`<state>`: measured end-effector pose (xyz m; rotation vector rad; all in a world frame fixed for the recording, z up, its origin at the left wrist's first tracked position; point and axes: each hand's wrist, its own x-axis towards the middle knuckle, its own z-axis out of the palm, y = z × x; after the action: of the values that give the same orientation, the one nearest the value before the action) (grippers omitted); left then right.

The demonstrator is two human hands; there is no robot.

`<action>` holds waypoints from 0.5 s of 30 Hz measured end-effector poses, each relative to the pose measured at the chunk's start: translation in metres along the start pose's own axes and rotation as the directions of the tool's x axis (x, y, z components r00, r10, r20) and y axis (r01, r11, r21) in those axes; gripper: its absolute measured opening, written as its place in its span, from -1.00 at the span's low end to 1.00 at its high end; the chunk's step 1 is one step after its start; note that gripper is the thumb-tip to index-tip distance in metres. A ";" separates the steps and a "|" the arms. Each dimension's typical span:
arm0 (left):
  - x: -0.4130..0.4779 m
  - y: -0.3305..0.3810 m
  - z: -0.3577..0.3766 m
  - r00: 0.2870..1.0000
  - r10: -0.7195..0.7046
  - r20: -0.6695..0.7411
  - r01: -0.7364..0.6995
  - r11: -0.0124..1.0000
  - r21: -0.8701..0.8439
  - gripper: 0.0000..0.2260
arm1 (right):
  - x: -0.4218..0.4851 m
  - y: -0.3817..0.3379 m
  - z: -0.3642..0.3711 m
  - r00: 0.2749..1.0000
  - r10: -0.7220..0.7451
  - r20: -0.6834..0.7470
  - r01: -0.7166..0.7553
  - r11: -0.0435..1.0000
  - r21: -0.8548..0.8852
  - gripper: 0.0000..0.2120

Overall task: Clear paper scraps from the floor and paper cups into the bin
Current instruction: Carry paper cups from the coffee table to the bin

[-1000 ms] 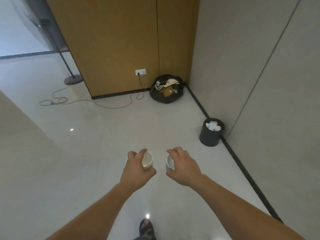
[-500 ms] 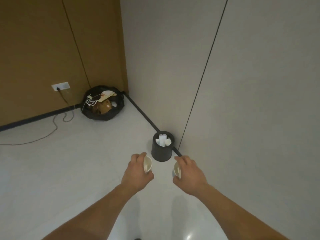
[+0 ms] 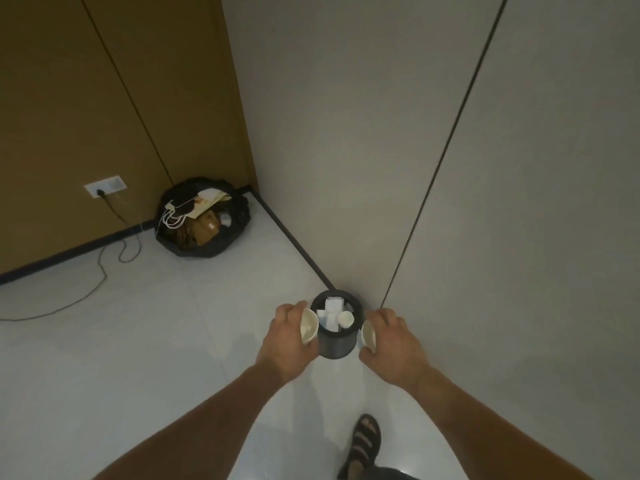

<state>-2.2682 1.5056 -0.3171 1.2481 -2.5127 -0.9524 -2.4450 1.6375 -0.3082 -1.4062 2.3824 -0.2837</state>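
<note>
A small dark round bin [image 3: 337, 344] stands on the white floor against the grey wall, holding white paper scraps [image 3: 330, 311] and a paper cup [image 3: 345, 319]. My left hand [image 3: 287, 337] grips a white paper cup [image 3: 309, 326] just left of the bin's rim, its mouth turned toward the bin. My right hand [image 3: 393, 344] grips another white paper cup [image 3: 367, 336] just right of the bin. Both cups hang beside the bin, above the floor.
A black rubbish bag [image 3: 202, 218] full of cardboard and cords sits in the corner. A cable [image 3: 104, 268] runs from a wall socket [image 3: 104, 186] across the floor. My sandalled foot [image 3: 363, 441] is near the bottom edge. Grey wall on the right.
I have walked up to the bin. It went from ahead on the right to directly between my hands, and both hands with their cups spread apart to either side of it.
</note>
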 end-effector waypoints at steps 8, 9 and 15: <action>0.119 0.002 0.012 0.996 -0.081 0.024 0.081 0.997 0.022 -0.29 | 0.120 0.038 -0.011 0.995 -0.036 0.092 0.034 0.999 0.027 -0.30; 0.133 -0.001 0.015 0.996 -0.083 0.033 0.082 0.997 0.009 -0.29 | 0.133 0.043 -0.008 0.996 -0.025 0.091 0.023 0.999 0.028 -0.30; 0.222 -0.041 0.060 0.984 -0.125 0.124 0.133 0.989 -0.059 -0.33 | 0.205 0.070 0.043 0.989 0.078 0.129 -0.087 0.994 0.065 -0.35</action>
<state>-2.4069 1.3451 -0.4155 1.3864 -2.4899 -1.1642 -2.5738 1.4923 -0.4135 -1.2526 2.2970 -0.2471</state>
